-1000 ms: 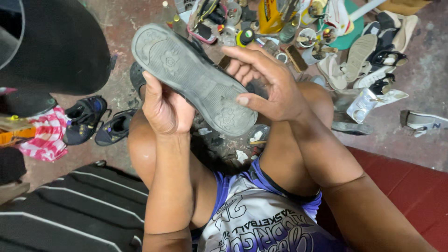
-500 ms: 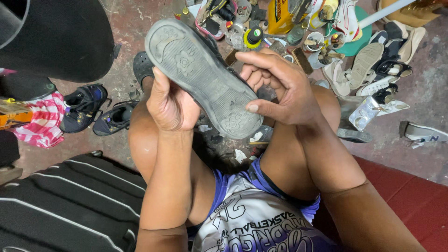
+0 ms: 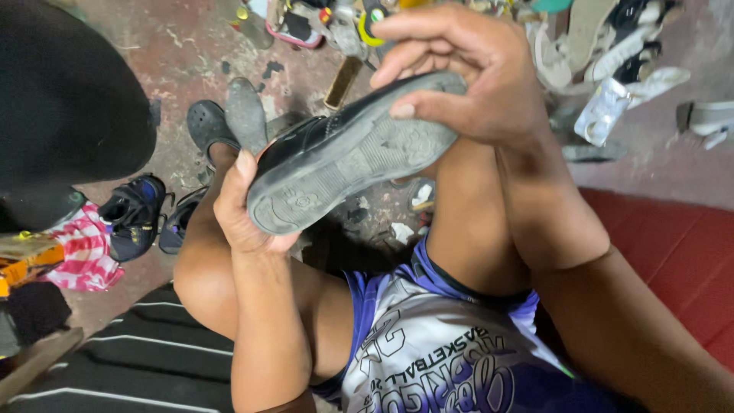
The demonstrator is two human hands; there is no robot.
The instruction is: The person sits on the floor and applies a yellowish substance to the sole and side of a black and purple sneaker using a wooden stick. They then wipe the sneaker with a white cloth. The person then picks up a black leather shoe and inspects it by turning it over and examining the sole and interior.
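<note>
Black shoe (image 3: 348, 157): held above my knees, grey sole toward me, long axis lower-left to upper-right. Left hand (image 3: 243, 210) cupped one end, probably heel; right hand (image 3: 466, 73) fingers closed round other end.

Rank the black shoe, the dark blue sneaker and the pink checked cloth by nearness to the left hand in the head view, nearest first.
1. black shoe: held in the left hand, at its heel end.
2. dark blue sneaker: on the floor, to its left.
3. pink checked cloth: farther left, near the frame edge.
</note>
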